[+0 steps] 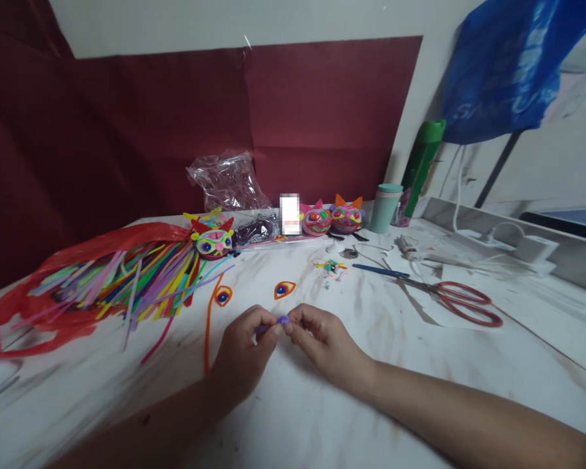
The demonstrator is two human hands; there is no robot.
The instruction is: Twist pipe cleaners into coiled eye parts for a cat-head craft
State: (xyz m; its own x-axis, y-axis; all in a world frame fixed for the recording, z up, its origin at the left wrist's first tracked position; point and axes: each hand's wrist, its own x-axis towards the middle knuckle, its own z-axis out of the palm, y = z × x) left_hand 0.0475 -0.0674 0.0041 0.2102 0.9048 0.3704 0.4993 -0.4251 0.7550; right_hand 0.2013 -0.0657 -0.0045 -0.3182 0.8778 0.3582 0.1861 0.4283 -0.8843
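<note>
A short purple pipe cleaner (283,320), bent into a small curl, is pinched between the fingertips of both hands just above the table. My left hand (249,348) is closed on one side of it, and my right hand (328,340) is closed on the other. Fingers cover part of the piece. Just beyond the hands lie two coiled eye shapes, a left one (223,296) and a right one (284,290), each with a blue centre and an orange outline. An orange pipe cleaner (208,332) stretches along the left hand's outer side.
Many-coloured pipe cleaners (151,280) are spread on a red plastic bag (85,251) at the left. Decorated animal heads (213,242) stand along the back, near a green cup (387,208). Red-handled scissors (461,303), a blue-handled tool (378,270) and cables (469,260) lie on the right.
</note>
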